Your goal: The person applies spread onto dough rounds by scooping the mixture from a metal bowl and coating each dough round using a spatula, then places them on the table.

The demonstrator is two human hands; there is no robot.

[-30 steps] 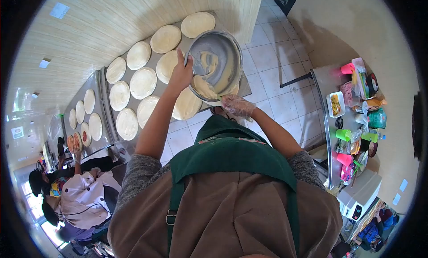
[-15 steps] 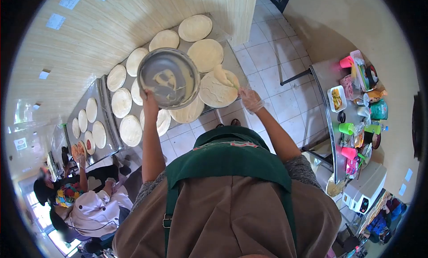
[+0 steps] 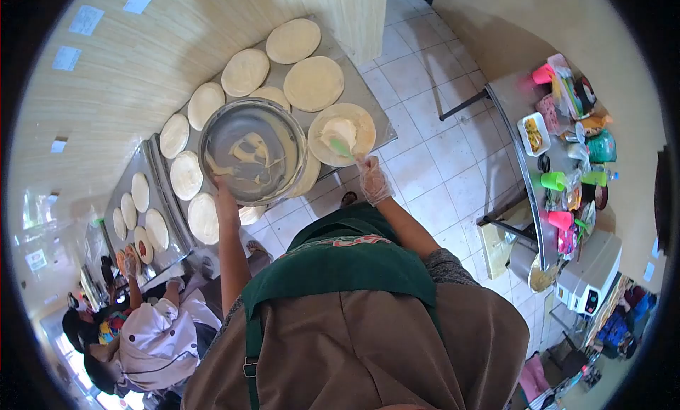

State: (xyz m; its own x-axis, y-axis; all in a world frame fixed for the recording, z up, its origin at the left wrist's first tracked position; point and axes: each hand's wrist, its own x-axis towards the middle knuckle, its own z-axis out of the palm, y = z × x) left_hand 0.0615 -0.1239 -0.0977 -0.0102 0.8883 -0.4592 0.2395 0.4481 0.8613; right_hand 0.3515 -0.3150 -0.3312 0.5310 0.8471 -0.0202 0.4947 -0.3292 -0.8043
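My left hand (image 3: 225, 190) grips the near-left rim of a large metal bowl (image 3: 234, 126), whose inside is smeared with pale cream. In my gloved right hand (image 3: 373, 180) is a green spatula (image 3: 341, 148), its blade in a mound of cream (image 3: 338, 131) on a round dough base (image 3: 321, 154). That base lies at the right end of the metal table (image 3: 384, 131). More round bases, such as one (image 3: 314, 84) just behind it, stand in rows behind and left of the bowl, which hides some of them.
At the lower left, people in aprons work by a second metal table (image 3: 170, 250) with smaller bases, some topped red. A side table (image 3: 506, 98) on the right bears cups, bags and a white food tray (image 3: 533, 134). Tiled floor (image 3: 425, 148) lies between.
The spatula has come from the bowl onto the rightmost base, where cream now sits in a mound. The bowl has moved left, away from that base, still in my left hand.
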